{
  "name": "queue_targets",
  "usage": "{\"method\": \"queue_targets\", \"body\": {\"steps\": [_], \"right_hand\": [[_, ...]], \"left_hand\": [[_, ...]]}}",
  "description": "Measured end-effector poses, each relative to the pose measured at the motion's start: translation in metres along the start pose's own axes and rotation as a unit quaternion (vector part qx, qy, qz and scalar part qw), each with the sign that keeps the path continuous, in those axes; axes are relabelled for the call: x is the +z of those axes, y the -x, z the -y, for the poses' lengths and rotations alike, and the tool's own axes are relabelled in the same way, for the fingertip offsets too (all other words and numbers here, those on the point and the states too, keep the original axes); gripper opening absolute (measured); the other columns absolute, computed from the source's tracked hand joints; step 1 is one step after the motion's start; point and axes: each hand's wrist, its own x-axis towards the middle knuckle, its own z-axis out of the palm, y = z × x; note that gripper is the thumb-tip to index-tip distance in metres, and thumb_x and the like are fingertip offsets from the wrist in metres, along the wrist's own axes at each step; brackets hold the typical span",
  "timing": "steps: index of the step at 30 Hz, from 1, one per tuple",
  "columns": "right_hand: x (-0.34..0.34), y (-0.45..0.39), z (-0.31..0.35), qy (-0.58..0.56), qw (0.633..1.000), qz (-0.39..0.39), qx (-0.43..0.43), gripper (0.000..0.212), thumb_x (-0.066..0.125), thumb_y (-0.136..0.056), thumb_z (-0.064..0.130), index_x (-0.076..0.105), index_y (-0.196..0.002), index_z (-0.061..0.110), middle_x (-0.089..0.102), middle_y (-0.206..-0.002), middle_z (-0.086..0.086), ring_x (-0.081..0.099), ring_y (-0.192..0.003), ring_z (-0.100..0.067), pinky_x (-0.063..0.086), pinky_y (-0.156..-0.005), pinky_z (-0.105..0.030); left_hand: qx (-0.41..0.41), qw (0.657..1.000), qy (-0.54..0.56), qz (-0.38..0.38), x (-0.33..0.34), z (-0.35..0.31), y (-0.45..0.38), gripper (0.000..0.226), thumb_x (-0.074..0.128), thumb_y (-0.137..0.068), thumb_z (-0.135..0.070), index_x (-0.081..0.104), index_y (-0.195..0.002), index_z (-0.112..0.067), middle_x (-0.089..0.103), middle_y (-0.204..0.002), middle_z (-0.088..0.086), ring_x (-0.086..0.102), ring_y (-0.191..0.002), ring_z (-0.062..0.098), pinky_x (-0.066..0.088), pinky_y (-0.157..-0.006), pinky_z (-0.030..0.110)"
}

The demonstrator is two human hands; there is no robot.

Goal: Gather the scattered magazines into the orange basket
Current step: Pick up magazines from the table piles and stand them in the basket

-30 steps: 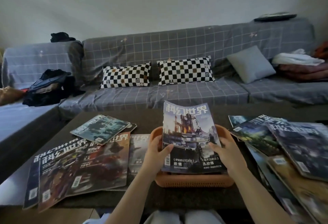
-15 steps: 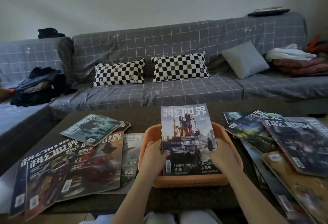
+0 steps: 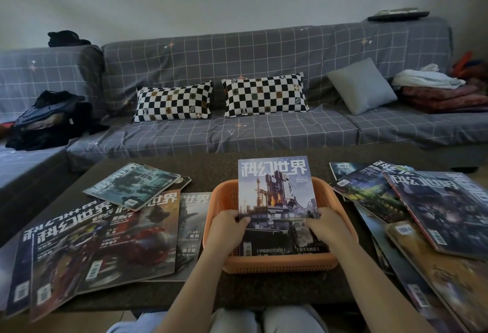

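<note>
One magazine (image 3: 276, 200) stands tilted in the single orange basket (image 3: 280, 262), its lower edges grasped by left hand (image 3: 227, 229) and right hand (image 3: 326, 227). Left of the basket lie roughly five magazines (image 3: 105, 240); right of it, about five more (image 3: 422, 216).

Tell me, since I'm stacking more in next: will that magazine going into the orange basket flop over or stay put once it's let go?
The magazine looks thin and probably bends easily; left hand and right hand grip both side edges. It overhangs the orange basket at the far rim, so it will likely rest tilted. Its glossy cover may slide under later ones.
</note>
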Motion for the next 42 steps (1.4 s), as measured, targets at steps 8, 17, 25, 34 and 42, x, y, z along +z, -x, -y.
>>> {"method": "queue_targets", "body": {"steps": [8,17,25,34,42], "right_hand": [[0.0,-0.002,-0.003,0.034,0.999,-0.01,-0.002,0.018,0.054,-0.091,0.017,0.06,-0.075,0.014,0.061,-0.066,-0.001,0.053,-0.055,-0.013,0.034,-0.047,-0.023],[0.008,0.008,0.003,-0.021,0.981,-0.144,-0.127,0.03,0.055,-0.092,0.015,0.055,-0.122,0.016,0.066,-0.089,0.008,0.053,-0.056,0.005,0.035,-0.038,-0.008],[0.059,0.044,0.056,-0.14,0.963,-0.041,-0.225,0.041,0.058,-0.092,0.024,0.05,-0.131,0.024,0.061,-0.12,0.008,0.054,-0.097,0.002,0.042,-0.081,-0.016],[0.156,0.068,0.098,-0.177,0.947,0.112,-0.245,0.038,0.057,-0.092,0.02,0.051,-0.13,0.023,0.061,-0.103,0.02,0.059,-0.095,0.003,0.049,-0.08,-0.016],[0.221,0.063,0.114,-0.115,0.954,0.168,-0.218,0.042,0.058,-0.091,0.02,0.049,-0.132,0.022,0.06,-0.118,0.008,0.054,-0.1,-0.001,0.044,-0.074,-0.011]], "left_hand": [[-0.005,1.0,-0.008,0.0,0.0,0.0,0.002,0.014,0.054,-0.094,-0.037,0.067,-0.094,-0.031,0.066,-0.069,-0.017,0.063,-0.063,-0.006,0.039,-0.046,0.009],[0.015,0.993,0.081,-0.089,-0.006,-0.007,0.021,0.039,0.048,-0.098,-0.032,0.047,-0.136,-0.026,0.069,-0.105,-0.009,0.057,-0.07,-0.007,0.04,-0.053,0.012],[0.03,0.974,0.168,-0.146,-0.058,0.024,0.042,0.029,0.052,-0.097,-0.025,0.058,-0.125,-0.024,0.066,-0.092,-0.014,0.065,-0.081,0.0,0.054,-0.065,0.019],[-0.043,0.968,0.157,-0.191,-0.096,0.106,0.049,0.027,0.053,-0.096,-0.026,0.063,-0.121,-0.024,0.067,-0.088,-0.01,0.064,-0.071,0.004,0.052,-0.059,0.022],[-0.071,0.96,0.059,-0.266,-0.109,0.163,0.051,0.023,0.056,-0.093,-0.019,0.068,-0.112,-0.018,0.067,-0.108,0.0,0.06,-0.099,0.018,0.044,-0.08,0.028]]}}
